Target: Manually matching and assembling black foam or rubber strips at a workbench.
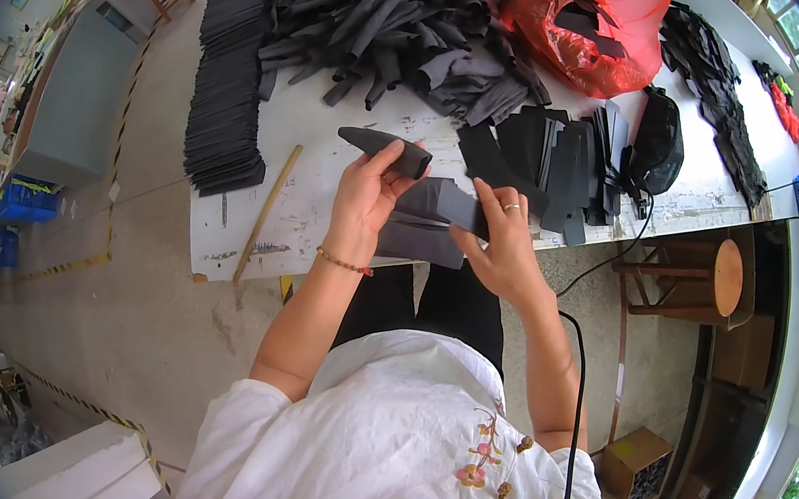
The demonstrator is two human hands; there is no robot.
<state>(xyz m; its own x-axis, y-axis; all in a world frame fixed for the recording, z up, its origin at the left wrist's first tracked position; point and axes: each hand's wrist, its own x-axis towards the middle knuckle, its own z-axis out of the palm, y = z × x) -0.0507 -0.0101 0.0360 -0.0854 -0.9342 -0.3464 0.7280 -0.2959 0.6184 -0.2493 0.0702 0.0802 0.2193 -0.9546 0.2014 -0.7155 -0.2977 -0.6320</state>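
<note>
My left hand is closed around a curled dark grey fabric piece, raised above the front of the white table. Thumb and fingers of my right hand pinch a flat dark grey fabric piece at the table's front edge. Beneath both hands lie several flat grey pieces, partly covered by them. Just beyond my right hand, more flat dark strips are fanned out. Farther back spreads a large heap of curled dark pieces.
A long neat stack of dark pieces lines the table's left side, near a wooden stick. Toward the back right are a red plastic bag and a black pouch. A black cable hangs at my right, near a wooden stool.
</note>
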